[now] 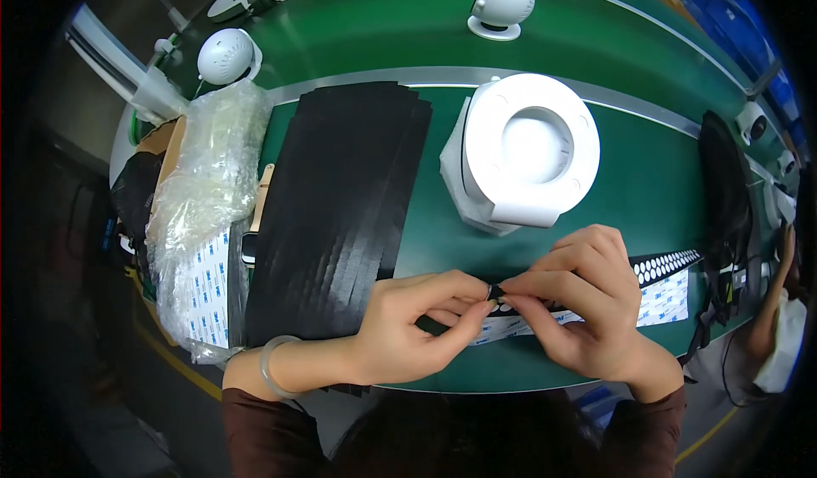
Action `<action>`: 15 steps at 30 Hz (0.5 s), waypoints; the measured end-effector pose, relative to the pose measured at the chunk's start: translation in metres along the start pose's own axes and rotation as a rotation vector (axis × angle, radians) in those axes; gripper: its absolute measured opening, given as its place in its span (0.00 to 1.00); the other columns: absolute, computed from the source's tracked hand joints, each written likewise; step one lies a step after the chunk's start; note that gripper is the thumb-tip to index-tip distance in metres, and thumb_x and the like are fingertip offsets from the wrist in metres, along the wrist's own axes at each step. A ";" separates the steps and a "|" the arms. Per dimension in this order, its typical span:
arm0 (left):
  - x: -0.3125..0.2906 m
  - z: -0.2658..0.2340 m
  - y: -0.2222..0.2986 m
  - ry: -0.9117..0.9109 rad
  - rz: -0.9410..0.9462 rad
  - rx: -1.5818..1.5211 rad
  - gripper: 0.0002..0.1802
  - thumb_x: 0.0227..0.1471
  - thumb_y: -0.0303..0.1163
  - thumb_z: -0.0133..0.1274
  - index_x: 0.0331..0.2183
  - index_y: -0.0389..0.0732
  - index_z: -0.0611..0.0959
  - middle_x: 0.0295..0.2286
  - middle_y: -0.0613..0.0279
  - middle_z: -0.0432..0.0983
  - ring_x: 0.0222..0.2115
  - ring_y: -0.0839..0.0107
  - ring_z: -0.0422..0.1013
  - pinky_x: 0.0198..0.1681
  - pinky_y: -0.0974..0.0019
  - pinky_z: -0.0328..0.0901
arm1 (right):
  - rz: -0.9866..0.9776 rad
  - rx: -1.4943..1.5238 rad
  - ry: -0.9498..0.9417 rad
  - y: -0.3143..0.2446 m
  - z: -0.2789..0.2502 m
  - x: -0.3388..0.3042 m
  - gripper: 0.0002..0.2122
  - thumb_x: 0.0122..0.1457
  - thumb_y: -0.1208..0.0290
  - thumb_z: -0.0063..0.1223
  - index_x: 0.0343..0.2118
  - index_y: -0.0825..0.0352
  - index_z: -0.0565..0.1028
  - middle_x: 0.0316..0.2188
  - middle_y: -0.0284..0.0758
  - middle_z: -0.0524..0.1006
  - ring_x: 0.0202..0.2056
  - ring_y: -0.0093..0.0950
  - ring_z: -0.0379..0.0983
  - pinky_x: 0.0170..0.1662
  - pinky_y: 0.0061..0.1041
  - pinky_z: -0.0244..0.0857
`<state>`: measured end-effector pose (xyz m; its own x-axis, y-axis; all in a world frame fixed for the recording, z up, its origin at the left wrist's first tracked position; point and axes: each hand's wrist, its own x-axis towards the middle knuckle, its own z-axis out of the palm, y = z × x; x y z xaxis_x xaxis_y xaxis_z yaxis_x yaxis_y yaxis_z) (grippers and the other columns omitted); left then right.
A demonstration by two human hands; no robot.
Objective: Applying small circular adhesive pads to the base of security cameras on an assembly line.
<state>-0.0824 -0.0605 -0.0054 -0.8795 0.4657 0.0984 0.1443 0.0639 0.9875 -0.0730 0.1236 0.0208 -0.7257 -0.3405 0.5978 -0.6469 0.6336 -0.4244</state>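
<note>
Above the near edge of the green table, my left hand (pixel 413 320) and my right hand (pixel 587 308) meet fingertip to fingertip. Both pinch a small black piece (pixel 495 291), whose exact kind is too small to make out. Below and beyond my right hand lies a black strip with rows of white round dots (pixel 668 265). A white backing sheet with blue print (pixel 665 301) lies along it; my fingers partly hide both. Just left of my left hand is a stack of long black sheets (pixel 340 197). Past my fingertips stands a white ring-shaped device (pixel 580 142).
Clear plastic wrapping (pixel 208 154) covers items at the left, next to a cardboard box (pixel 173 142). Rounded white devices (pixel 506 3) stand on the back ledge. A black item (pixel 723 188) sits at the table's right end. Another person's arm (pixel 770 308) shows at far right.
</note>
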 end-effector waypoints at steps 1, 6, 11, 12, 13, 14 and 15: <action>0.000 0.000 0.000 0.014 0.065 0.040 0.04 0.41 0.19 0.53 0.26 0.32 0.76 0.21 0.61 0.75 0.22 0.79 0.73 0.24 0.80 0.67 | 0.007 0.003 0.000 -0.001 0.000 0.001 0.09 0.33 0.76 0.59 0.22 0.61 0.75 0.21 0.26 0.71 0.25 0.24 0.66 0.31 0.22 0.54; 0.000 0.001 -0.001 0.037 0.162 0.098 0.05 0.40 0.19 0.54 0.25 0.32 0.76 0.21 0.61 0.74 0.22 0.77 0.74 0.24 0.79 0.68 | 0.023 -0.008 -0.020 -0.004 -0.001 0.001 0.09 0.33 0.76 0.59 0.22 0.61 0.75 0.20 0.25 0.71 0.24 0.23 0.66 0.30 0.21 0.53; 0.000 -0.001 -0.001 0.051 0.300 0.252 0.06 0.39 0.18 0.54 0.26 0.33 0.77 0.20 0.60 0.73 0.20 0.74 0.74 0.21 0.79 0.66 | 0.054 0.029 -0.021 -0.006 0.000 0.001 0.10 0.33 0.77 0.59 0.23 0.62 0.75 0.20 0.26 0.71 0.23 0.23 0.66 0.27 0.21 0.53; -0.001 -0.001 0.000 0.052 0.299 0.251 0.06 0.39 0.18 0.54 0.26 0.33 0.77 0.20 0.60 0.73 0.20 0.74 0.74 0.21 0.79 0.66 | 0.059 0.034 -0.014 -0.007 0.000 0.001 0.10 0.33 0.77 0.59 0.23 0.62 0.75 0.20 0.26 0.71 0.23 0.24 0.66 0.27 0.20 0.53; 0.000 -0.002 0.000 0.054 0.328 0.285 0.06 0.38 0.18 0.54 0.26 0.33 0.77 0.20 0.60 0.73 0.20 0.74 0.73 0.20 0.78 0.66 | 0.065 0.037 -0.007 -0.007 0.000 0.001 0.10 0.33 0.77 0.59 0.23 0.62 0.75 0.20 0.27 0.71 0.23 0.24 0.66 0.26 0.20 0.54; 0.000 -0.002 0.001 0.057 0.357 0.320 0.07 0.38 0.18 0.54 0.26 0.33 0.77 0.20 0.61 0.73 0.19 0.74 0.73 0.19 0.78 0.65 | 0.066 0.036 -0.008 -0.007 0.000 0.001 0.10 0.33 0.77 0.59 0.23 0.62 0.75 0.20 0.27 0.71 0.23 0.24 0.66 0.26 0.20 0.54; 0.001 -0.002 0.000 0.056 0.357 0.318 0.07 0.38 0.18 0.54 0.26 0.33 0.77 0.20 0.61 0.73 0.19 0.74 0.73 0.19 0.78 0.65 | 0.061 0.042 -0.011 -0.006 0.000 0.001 0.10 0.33 0.77 0.59 0.23 0.62 0.75 0.20 0.27 0.71 0.23 0.24 0.66 0.25 0.20 0.54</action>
<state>-0.0839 -0.0617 -0.0048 -0.7712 0.4602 0.4399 0.5660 0.1793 0.8047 -0.0696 0.1196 0.0243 -0.7662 -0.3102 0.5627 -0.6107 0.6240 -0.4876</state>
